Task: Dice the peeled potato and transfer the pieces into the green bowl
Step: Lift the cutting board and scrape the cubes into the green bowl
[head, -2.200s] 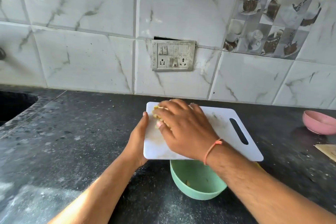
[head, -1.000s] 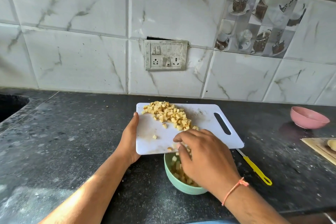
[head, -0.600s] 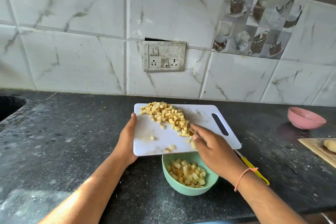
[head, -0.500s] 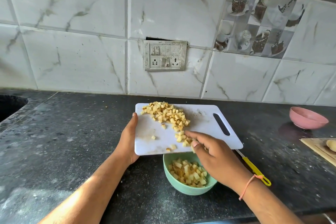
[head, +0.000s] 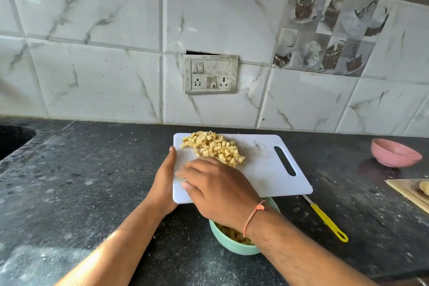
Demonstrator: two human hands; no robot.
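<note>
Black speckled table [head: 81,181] against marble-tiled wall [head: 104,18]. Left hand [head: 163,183] grips board [head: 267,169] edge above green bowl [head: 228,245]; right hand [head: 216,186] flat beside dice [head: 216,147].

Left hand [head: 165,183] grips; right hand [head: 218,188] lies flat.

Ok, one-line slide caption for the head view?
Left hand holds white cutting board over green bowl; right hand reaches toward diced potato.

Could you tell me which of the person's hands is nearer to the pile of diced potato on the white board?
Right. The right hand lies on the board just below the diced potato; the left hand grips the board's left edge, farther off.
</note>
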